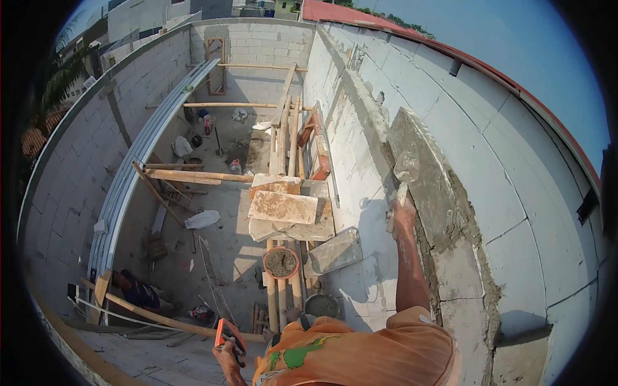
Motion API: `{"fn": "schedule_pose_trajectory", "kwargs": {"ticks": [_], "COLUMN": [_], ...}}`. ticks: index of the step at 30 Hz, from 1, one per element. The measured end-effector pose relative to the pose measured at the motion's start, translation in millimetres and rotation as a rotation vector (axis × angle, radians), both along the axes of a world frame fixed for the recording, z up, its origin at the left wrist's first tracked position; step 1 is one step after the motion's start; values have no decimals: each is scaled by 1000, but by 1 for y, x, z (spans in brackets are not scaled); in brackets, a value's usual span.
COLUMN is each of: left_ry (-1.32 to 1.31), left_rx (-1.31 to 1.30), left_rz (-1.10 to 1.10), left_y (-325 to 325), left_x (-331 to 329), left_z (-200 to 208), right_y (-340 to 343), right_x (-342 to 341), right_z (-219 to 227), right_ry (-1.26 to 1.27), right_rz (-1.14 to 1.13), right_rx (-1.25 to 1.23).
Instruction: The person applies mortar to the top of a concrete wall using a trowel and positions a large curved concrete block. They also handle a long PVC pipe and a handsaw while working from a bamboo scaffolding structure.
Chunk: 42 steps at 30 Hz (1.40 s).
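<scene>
Your right hand (403,217) is wrapped around the pale handle of a trowel (407,167), which lies up and to the right of the orange bucket (265,262), its blade over the grey slab (421,186) on the wall; you can't tell from here how hard it presses. Expect the trowel to be light and stiff, its thin blade tough but slick wherever wet mortar coats it, so take it by the handle, close behind the blade. Your left hand (227,360), down and to the left of the bucket, grips an orange-and-black tool (230,336) near its lower end; its exact kind is unclear, though it looks rigid and easy to carry one-handed. The bucket itself holds grey, lumpy mortar (281,262), likely heavy and gritty. Below and to the right of it, a dark bucket (322,295) contains a smoother-looking grey mix, probably dense too.
</scene>
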<state>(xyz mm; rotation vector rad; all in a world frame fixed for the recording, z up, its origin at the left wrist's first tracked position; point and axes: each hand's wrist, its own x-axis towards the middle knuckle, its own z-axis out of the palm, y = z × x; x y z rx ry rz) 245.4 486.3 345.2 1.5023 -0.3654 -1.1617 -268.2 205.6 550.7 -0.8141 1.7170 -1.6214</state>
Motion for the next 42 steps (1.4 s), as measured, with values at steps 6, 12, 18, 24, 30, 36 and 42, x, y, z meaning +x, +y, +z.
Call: {"fn": "schedule_pose_trajectory", "kwargs": {"ticks": [6,12,18,24,30,36,42], "left_ry": [-26,-39,-14,34,49,-54,-54], "left_rx": [-10,2,-26,-68,-89,40,171], "left_rz": [-109,-215,-303,-302,-214,-248,-247], "left_y": [-15,-14,-20,-40,-32,-29,-9], "left_x": [1,2,-28,-29,-17,-21,0], "left_z": [-6,-19,25,-11,-38,-18,-37], "right_y": [0,-13,-16,0,12,16,6], "right_x": [-45,-83,-115,-124,-118,-94,-48], "right_z": [82,145,167,219,257,263,130], "right_ry": [-82,-34,22,77,209,334,309], "right_rz": [-166,-229,-251,-332,-335,-323,-153], "right_rx": [-296,-379,-353,-343,-379,-393,-199]}}
